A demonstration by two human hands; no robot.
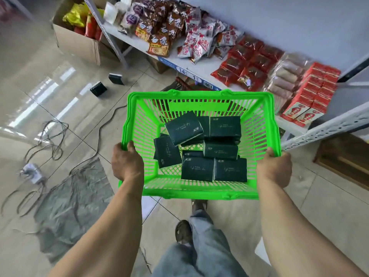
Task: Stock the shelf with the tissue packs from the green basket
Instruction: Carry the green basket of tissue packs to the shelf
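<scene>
I hold a bright green plastic basket [137,116] in front of me, above the tiled floor. My left hand [126,161] grips its left rim and my right hand [274,166] grips its right rim. Several dark green tissue packs [196,168] lie loosely piled in the basket's bottom, some flat and some tilted. The white metal shelf [201,66] stands just beyond the basket, running from upper left to right. Two more dark packs [98,88] lie on the floor to the left of the shelf.
The shelf carries snack bags [159,40], red packets [242,66] and red cartons [313,92]. A cardboard box [77,42] of goods sits at upper left. Cables and a power strip [34,172] lie on the floor at left, beside a crumpled plastic sheet [75,198].
</scene>
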